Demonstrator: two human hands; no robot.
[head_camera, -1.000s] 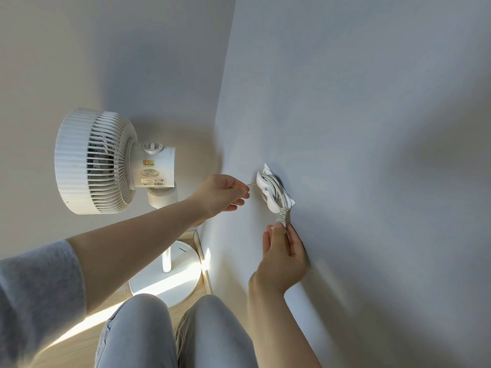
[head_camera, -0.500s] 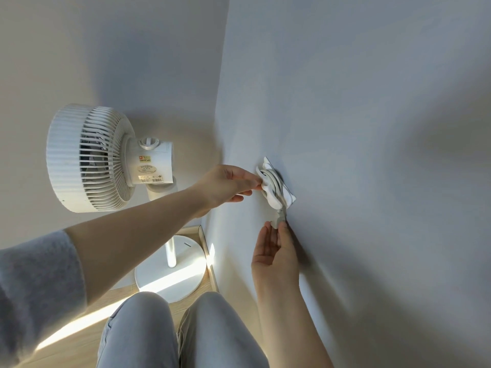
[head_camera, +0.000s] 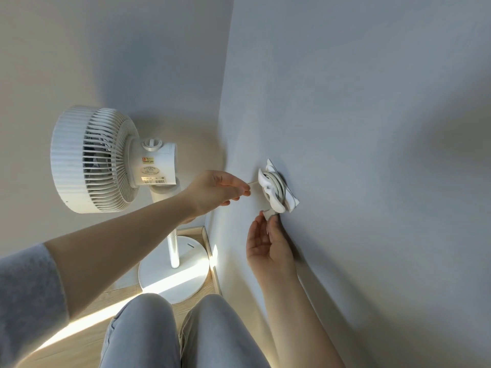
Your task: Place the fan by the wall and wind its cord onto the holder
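Between the two hands, one white holder (head_camera: pixel 277 188) sits fixed on the grey wall (head_camera: pixel 372 128), with the fan's one cord (head_camera: pixel 276 181) coiled around it in several loops. Just left of the holder, the left hand (head_camera: pixel 216 191) pinches a short straight end of the cord between thumb and fingertips, pulled taut toward the coil. Directly below the holder, the right hand (head_camera: pixel 268 244) lies palm-up against the wall, its fingertips pressing a small white piece (head_camera: pixel 269 214) at the holder's lower edge; whether this is the plug cannot be told. Beyond the left hand, one white pedestal fan (head_camera: pixel 106 160) stands in the corner, its round base (head_camera: pixel 172 274) on the wooden floor (head_camera: pixel 79 338) beside the wall's skirting. Two knees in pale trousers (head_camera: pixel 164 333) fill the bottom.
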